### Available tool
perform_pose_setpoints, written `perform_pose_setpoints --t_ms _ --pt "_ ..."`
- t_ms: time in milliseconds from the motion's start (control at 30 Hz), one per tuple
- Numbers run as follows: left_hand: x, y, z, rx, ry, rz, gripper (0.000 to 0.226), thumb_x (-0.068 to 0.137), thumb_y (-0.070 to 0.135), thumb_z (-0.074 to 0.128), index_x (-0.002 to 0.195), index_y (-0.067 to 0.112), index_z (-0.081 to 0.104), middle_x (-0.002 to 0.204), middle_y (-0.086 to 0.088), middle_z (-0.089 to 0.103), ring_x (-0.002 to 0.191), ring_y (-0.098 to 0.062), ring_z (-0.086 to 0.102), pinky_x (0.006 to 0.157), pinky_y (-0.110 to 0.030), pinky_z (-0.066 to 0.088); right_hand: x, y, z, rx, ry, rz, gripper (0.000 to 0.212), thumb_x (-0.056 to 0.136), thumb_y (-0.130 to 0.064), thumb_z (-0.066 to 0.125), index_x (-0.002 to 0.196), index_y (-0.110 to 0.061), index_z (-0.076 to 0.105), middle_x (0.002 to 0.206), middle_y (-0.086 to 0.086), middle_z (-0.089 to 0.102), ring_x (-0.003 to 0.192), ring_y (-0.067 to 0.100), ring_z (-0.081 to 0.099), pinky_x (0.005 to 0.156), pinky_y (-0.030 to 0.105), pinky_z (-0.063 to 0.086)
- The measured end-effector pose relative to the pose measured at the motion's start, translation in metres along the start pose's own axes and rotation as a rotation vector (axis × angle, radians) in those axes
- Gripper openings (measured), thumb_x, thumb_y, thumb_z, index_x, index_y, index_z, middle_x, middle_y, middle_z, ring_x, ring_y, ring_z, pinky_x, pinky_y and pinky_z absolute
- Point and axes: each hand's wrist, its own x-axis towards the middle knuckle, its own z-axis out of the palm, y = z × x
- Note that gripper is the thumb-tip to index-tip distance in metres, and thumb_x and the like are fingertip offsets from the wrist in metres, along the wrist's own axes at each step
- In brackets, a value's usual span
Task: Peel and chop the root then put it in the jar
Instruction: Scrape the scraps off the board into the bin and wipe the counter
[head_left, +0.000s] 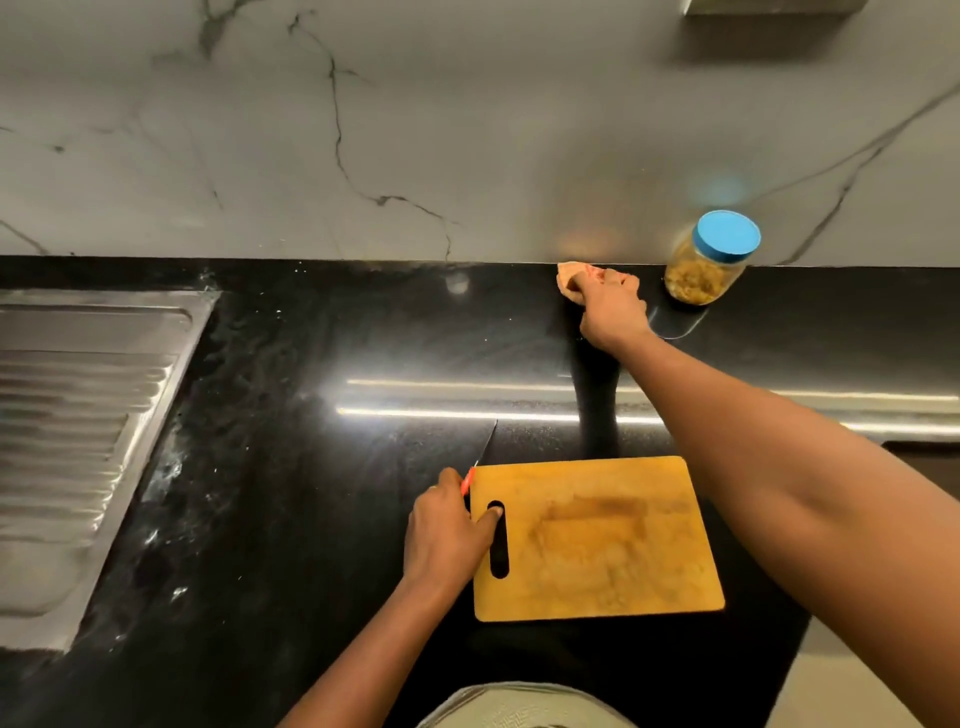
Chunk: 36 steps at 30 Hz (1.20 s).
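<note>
Reaching w/ our right hand (613, 306), fingers curled on the root (569, 283) by the jar (709, 260); left hand (447, 530) closed round the knife (480, 457).

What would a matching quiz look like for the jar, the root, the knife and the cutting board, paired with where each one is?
Things:
1. jar
2. root
3. knife
4. cutting board

Places:
A. under the right hand by the wall
B. handle in the left hand
C. nearest the person, bare
D. far right, blue lid on

Pairs: 1-D, 2-A, 3-B, 4-C
</note>
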Motion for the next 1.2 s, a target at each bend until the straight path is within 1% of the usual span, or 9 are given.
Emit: perform_pose_setpoints --t_ms 133,267,367,467,633,867,967,1067,1200 --pt "0.004 0.002 -0.001 0.012 0.010 -0.002 0.038 0.078 0.045 0.074 0.079 0.021 0.044 0.076 0.004 0.055 0.071 -0.018 0.057 0.058 -0.030 0.041 -0.025 0.008 -0.007 0.233 0.114 -0.027 0.060 0.074 -0.003 0.044 0.130 -0.023 0.041 0.121 0.017 0.052 0.109 0.041 0.045 0.090 0.044 0.039" --pt "0.004 0.000 -0.003 -0.009 0.025 0.024 0.039 0.077 0.040 0.076 0.073 0.018 0.045 0.069 0.006 0.049 0.064 -0.016 0.049 0.055 -0.029 0.032 -0.123 0.010 -0.003 0.431 0.320 -0.141 0.066 0.069 0.000 0.045 0.132 -0.020 0.047 0.125 0.011 0.058 0.111 0.030 0.052 0.099 0.043 0.041" --pt "0.006 -0.002 -0.003 -0.033 0.030 0.023 0.040 0.073 0.041 0.079 0.071 0.015 0.049 0.069 0.000 0.056 0.071 -0.024 0.057 0.060 -0.032 0.038 -0.212 -0.006 0.032 0.345 0.228 -0.186 0.064 0.071 -0.006 0.047 0.132 -0.026 0.045 0.131 0.005 0.052 0.114 0.030 0.049 0.094 0.042 0.043" --pt "0.006 -0.004 -0.002 -0.072 0.040 0.004 0.038 0.069 0.043 0.081 0.073 0.015 0.055 0.074 -0.006 0.064 0.078 -0.027 0.062 0.066 -0.035 0.047 -0.258 -0.033 0.068 0.093 0.079 -0.175 0.057 0.082 -0.015 0.047 0.135 -0.034 0.042 0.149 0.002 0.034 0.137 0.034 0.026 0.095 0.046 0.034" --pt "0.005 -0.004 -0.001 -0.115 0.040 -0.021 0.037 0.070 0.040 0.082 0.074 0.015 0.056 0.073 -0.003 0.063 0.076 -0.023 0.061 0.062 -0.032 0.044 -0.258 -0.007 0.067 0.089 0.116 -0.246 0.048 0.088 -0.012 0.046 0.130 -0.035 0.053 0.151 0.000 0.036 0.142 0.028 0.025 0.091 0.042 0.036" --pt "0.006 -0.002 -0.001 -0.144 0.024 -0.052 0.037 0.070 0.037 0.083 0.073 0.016 0.053 0.075 -0.002 0.060 0.073 -0.022 0.058 0.056 -0.029 0.036 -0.269 0.074 0.051 0.216 0.189 0.146 0.051 0.085 -0.006 0.048 0.131 -0.029 0.054 0.149 0.005 0.039 0.138 0.031 0.032 0.105 0.052 0.034" --pt "0.006 -0.003 0.000 -0.138 0.028 -0.052 0.036 0.070 0.037 0.083 0.073 0.015 0.054 0.078 -0.004 0.061 0.075 -0.023 0.059 0.059 -0.029 0.037 -0.287 0.020 0.062 0.219 0.257 -0.010 0.059 0.073 0.005 0.050 0.124 -0.025 0.059 0.137 0.007 0.051 0.129 0.034 0.043 0.100 0.050 0.041" --pt "0.005 -0.003 0.000 -0.126 0.033 -0.048 0.036 0.070 0.037 0.082 0.074 0.015 0.054 0.078 -0.004 0.061 0.076 -0.024 0.059 0.060 -0.029 0.038 -0.324 -0.029 0.077 0.172 0.174 -0.126 0.071 0.075 0.003 0.052 0.134 -0.035 0.045 0.146 -0.002 0.040 0.138 0.029 0.030 0.094 0.044 0.041" --pt "0.005 -0.002 0.000 -0.102 0.051 -0.042 0.037 0.069 0.040 0.082 0.078 0.013 0.059 0.081 -0.006 0.065 0.078 -0.025 0.061 0.061 -0.032 0.044 -0.367 -0.012 0.078 0.091 0.086 -0.338 0.069 0.077 -0.006 0.052 0.133 -0.044 0.042 0.145 -0.010 0.043 0.132 0.022 0.039 0.081 0.037 0.043"
